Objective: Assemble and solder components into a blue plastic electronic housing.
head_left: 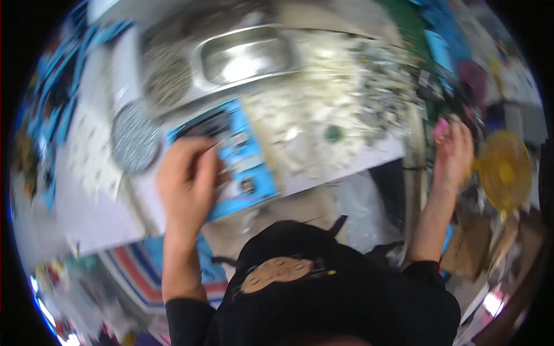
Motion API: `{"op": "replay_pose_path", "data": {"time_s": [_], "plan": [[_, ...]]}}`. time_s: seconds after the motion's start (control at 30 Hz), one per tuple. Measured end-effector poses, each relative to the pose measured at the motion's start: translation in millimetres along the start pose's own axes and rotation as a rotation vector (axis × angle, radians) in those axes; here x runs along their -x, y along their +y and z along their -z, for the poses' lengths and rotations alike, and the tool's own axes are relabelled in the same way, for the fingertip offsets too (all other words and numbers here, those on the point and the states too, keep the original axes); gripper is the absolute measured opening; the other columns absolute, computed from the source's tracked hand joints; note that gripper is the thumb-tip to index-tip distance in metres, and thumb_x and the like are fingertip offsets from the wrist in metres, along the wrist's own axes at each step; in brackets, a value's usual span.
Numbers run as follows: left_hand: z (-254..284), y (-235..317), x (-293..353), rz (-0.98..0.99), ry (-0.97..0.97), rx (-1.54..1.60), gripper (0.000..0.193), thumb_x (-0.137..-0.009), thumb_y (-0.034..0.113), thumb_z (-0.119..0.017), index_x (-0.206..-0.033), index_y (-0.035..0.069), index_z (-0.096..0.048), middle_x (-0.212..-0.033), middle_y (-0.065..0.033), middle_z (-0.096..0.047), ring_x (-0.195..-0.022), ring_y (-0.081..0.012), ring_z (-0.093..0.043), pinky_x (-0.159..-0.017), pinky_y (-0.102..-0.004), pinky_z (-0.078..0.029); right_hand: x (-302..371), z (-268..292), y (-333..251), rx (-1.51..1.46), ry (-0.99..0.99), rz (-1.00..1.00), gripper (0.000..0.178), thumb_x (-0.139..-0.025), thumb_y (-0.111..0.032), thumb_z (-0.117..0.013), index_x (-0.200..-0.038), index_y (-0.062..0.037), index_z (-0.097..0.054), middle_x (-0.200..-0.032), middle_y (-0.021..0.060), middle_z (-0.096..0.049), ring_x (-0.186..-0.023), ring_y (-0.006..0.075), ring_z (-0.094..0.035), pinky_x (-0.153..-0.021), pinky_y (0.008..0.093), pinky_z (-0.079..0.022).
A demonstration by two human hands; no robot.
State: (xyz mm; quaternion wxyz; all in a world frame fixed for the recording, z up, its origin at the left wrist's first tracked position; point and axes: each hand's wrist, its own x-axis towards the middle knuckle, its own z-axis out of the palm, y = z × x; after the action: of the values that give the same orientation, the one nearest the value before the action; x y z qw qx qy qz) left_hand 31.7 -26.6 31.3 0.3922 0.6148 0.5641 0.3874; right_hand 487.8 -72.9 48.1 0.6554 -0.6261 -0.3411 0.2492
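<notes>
My left hand (189, 173) is curled over the left side of a blue mat (262, 173) on the white table. Its fingers point down and partly hide each other, so what they hold cannot be made out. Dark, long pieces (210, 124) lie on the mat just beyond that hand, with a small dark part (248, 185) to its right. Away to the right, past the table edge, my right hand (454, 151) is raised with its fingers closed around a small pink thing (441, 128). Motion blur hides its exact kind.
A metal sink basin (245, 57) sits at the back, a round grey tray (135, 137) left of the mat. Many pale small pieces (311, 98) and grey ones (386, 86) cover the table's right half, around a green round thing (333, 134). A yellow fan-shaped thing (505, 170) stands at far right.
</notes>
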Motion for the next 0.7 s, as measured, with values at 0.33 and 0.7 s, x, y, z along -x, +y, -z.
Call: {"op": "replay_pose_path", "data": {"time_s": [0.33,0.7], "plan": [[9,-7,7,-0.252,0.071,-0.290,0.005,-0.087,0.000,-0.071,-0.092,-0.001,-0.069,-0.096,-0.0131,-0.064,-0.086,-0.0241,-0.064,-0.077,-0.0336,-0.051,-84,9,28,-0.078,0.117,-0.006,0.041,-0.098,-0.023,-0.072,-0.130,-0.0061,-0.053,-0.072,-0.0022,-0.051,-0.061,0.0088,-0.052,-0.055,0.0270,-0.045],[-9,-6,-8,-0.365,0.108,-0.526,0.015,-0.072,0.007,-0.081,-0.086,0.007,-0.074,-0.111,-0.0085,-0.058,-0.105,-0.0301,-0.050,-0.092,-0.0407,-0.038,-29,60,36,-0.126,0.096,0.183,0.019,-0.102,-0.014,-0.061,-0.117,-0.0032,-0.061,-0.100,0.0098,-0.064,-0.096,0.0175,-0.061,-0.082,0.0323,-0.051]]}}
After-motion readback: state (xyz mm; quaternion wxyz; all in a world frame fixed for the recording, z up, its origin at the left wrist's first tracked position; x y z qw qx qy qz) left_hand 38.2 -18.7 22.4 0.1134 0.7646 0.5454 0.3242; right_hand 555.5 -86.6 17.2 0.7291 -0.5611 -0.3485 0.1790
